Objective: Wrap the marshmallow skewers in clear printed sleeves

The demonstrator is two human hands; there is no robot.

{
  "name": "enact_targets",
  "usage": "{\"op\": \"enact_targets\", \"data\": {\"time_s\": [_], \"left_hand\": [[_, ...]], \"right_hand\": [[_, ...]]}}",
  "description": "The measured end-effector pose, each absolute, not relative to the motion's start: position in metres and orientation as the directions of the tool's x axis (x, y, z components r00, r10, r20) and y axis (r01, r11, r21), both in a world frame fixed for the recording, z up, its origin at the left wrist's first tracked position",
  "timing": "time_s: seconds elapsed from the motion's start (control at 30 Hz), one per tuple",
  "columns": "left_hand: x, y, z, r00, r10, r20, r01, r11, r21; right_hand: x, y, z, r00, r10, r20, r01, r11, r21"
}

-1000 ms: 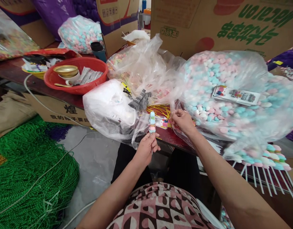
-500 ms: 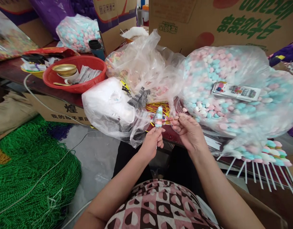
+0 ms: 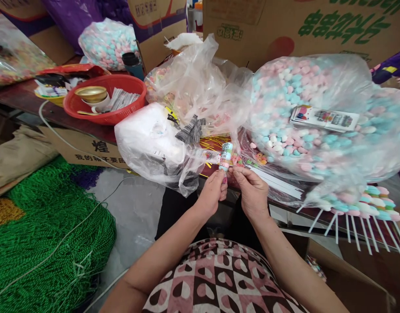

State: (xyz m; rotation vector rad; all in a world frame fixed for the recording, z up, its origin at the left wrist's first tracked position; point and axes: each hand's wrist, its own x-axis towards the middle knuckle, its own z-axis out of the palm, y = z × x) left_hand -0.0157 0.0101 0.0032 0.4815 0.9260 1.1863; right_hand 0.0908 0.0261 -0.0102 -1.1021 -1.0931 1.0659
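Note:
My left hand (image 3: 213,193) pinches the stick of a wrapped marshmallow skewer (image 3: 225,156), which stands upright with pink, white and blue pieces in a clear sleeve. Right beside it, my right hand (image 3: 252,188) has its fingers pinched at the base of the sleeve, on something thin I cannot make out. Both hands hover at the near edge of the dark red table (image 3: 40,111). Just behind them lies a pile of gold twist ties (image 3: 216,144). A large clear bag of pink and blue marshmallows (image 3: 304,113) fills the table's right side.
A row of finished skewers (image 3: 365,208) hangs over the table's right edge. A white plastic bag (image 3: 154,145) and a red basin (image 3: 105,100) sit to the left. Green netting (image 3: 46,234) covers the floor at left. Cardboard boxes (image 3: 284,26) stand behind.
My left hand has carried the skewer right and slightly up. My right hand has come back from the twist ties and now meets the left at the skewer's base.

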Motion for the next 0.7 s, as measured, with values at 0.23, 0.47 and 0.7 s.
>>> {"op": "enact_targets", "data": {"time_s": [0.23,0.47,0.7], "left_hand": [[-0.015,0.008,-0.002,0.05,0.946,-0.32,-0.546,0.294,0.784],[-0.015,0.002,0.005,0.283,0.923,-0.259,-0.606,0.382,0.698],[-0.021,-0.003,0.01,0.581,0.764,-0.282,-0.611,0.638,0.469]], "right_hand": [[0.101,0.021,-0.006,0.127,0.977,0.172,0.168,0.15,-0.974],[0.113,0.02,-0.009,0.074,0.992,0.102,0.229,0.083,-0.97],[0.122,0.022,-0.005,-0.171,0.985,-0.036,-0.077,-0.05,-0.996]]}}
